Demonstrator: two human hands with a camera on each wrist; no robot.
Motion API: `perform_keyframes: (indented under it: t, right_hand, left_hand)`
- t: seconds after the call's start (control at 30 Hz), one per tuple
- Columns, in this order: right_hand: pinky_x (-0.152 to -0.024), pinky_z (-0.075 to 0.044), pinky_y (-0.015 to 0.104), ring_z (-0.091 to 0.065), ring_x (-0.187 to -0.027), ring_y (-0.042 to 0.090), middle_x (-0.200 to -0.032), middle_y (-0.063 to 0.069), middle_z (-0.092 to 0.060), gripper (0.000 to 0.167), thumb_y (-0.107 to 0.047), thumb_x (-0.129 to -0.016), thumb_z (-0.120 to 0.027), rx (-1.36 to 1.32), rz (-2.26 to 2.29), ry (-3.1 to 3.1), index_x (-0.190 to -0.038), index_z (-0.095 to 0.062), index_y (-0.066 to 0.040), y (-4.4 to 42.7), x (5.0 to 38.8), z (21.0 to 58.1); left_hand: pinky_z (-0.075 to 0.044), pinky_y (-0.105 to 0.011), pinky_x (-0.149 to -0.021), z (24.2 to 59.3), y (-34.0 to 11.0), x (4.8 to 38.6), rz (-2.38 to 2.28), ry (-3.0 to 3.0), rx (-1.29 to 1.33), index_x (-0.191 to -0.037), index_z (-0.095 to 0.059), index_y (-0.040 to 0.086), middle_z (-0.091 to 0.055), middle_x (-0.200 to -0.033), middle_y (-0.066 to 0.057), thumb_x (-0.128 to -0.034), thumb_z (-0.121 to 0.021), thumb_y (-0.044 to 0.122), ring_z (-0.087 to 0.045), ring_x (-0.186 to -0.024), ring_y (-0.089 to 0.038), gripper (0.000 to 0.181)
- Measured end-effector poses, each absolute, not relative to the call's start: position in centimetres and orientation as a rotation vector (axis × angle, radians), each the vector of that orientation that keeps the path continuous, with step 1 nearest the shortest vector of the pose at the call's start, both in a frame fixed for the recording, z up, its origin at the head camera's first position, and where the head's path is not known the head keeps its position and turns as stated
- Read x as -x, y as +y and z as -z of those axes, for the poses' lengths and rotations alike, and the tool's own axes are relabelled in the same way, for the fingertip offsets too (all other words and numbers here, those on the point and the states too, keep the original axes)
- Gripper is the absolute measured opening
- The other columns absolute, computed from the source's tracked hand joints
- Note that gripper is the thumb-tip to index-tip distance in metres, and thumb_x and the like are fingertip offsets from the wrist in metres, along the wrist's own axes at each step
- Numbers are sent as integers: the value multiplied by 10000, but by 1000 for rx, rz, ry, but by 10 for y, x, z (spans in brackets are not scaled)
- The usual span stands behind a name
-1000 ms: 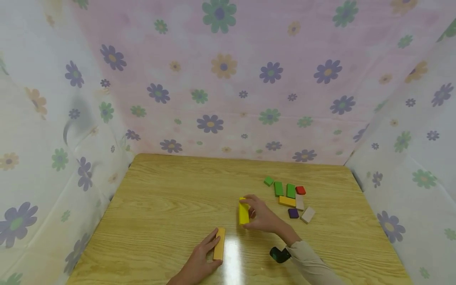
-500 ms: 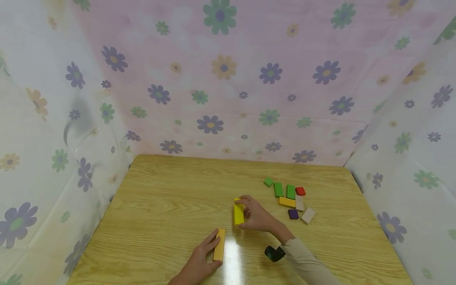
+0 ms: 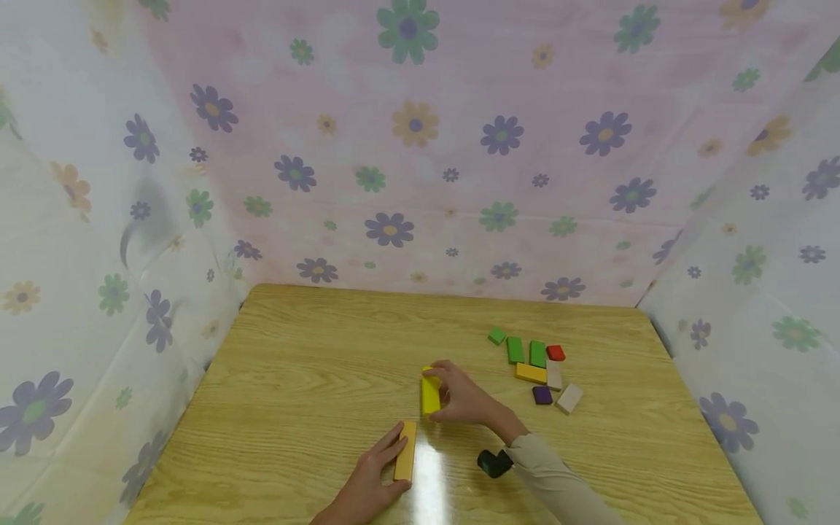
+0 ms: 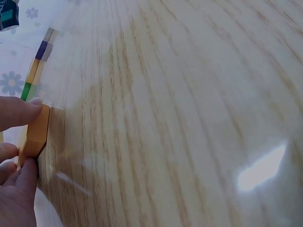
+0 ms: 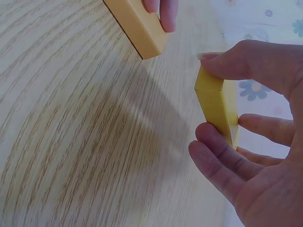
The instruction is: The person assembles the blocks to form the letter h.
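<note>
My left hand holds an orange block by its ends, thumb at the near end and fingertips at the far end, on the wooden table. In the left wrist view the same orange block lies against the tabletop between thumb and fingers. Farther forward and slightly right, my right hand grips a yellow block lengthwise. The right wrist view has the thumb on one end of the yellow block and fingers along its sides. A small gap separates the two blocks.
Right of my right hand lie green blocks, a red block, an orange-yellow block, a purple block and pale wooden blocks. A dark device sits at the right wrist. Flowered cloth encloses the table.
My right hand has moved left with the yellow block, bringing it closer above the orange block. The left hand and its block have stayed in place.
</note>
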State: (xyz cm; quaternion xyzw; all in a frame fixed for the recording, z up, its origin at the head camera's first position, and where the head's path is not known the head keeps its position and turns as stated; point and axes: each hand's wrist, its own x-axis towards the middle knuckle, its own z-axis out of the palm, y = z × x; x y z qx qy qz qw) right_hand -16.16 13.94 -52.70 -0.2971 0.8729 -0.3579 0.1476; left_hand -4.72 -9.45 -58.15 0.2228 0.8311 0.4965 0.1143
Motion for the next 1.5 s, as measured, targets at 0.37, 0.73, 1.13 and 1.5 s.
perform_keyframes:
  t: [0.37, 0.73, 1.13, 1.5]
  right_hand:
    - [-664, -491, 211, -549, -758, 111, -1425, 228, -325, 740, -183, -735, -805, 850, 1022, 2516, -1360, -464, 19, 127, 166, 531]
    - [-633, -486, 203, -525, -717, 96, -1380, 205, -375, 764, -219, -710, -832, 838, 1068, 2485, -1342, -479, 27, 118, 169, 544]
    - [-629, -486, 205, -508, -699, 79, -1329, 166, -393, 751, -205, -713, -831, 788, 1120, 2453, -1338, -485, 26, 109, 168, 552]
    - [-641, -497, 199, -522, -721, 97, -1335, 154, -373, 786, -197, -705, -846, 781, 1139, 2452, -1357, -466, 23, 105, 169, 557]
  left_hand:
    - [-378, -423, -1022, 580, -94, 47, -1455, 2446, -670, -1378, -430, -58, -269, -1529, -115, -835, -740, 209, -317, -1337, -373, 680]
    - [-374, -410, -1032, 579, -94, 47, -1428, 2501, -677, -1363, -457, -53, -303, -1514, -125, -825, -747, 209, -346, -1327, -359, 664]
    - [-394, -370, -1018, 584, -94, 47, -1448, 2531, -714, -1357, -458, -65, -312, -1510, -120, -817, -755, 208, -368, -1311, -355, 673]
    - [-392, -413, -1011, 583, -94, 46, -1463, 2469, -693, -1369, -434, -66, -278, -1523, -118, -834, -737, 233, -335, -1325, -376, 684]
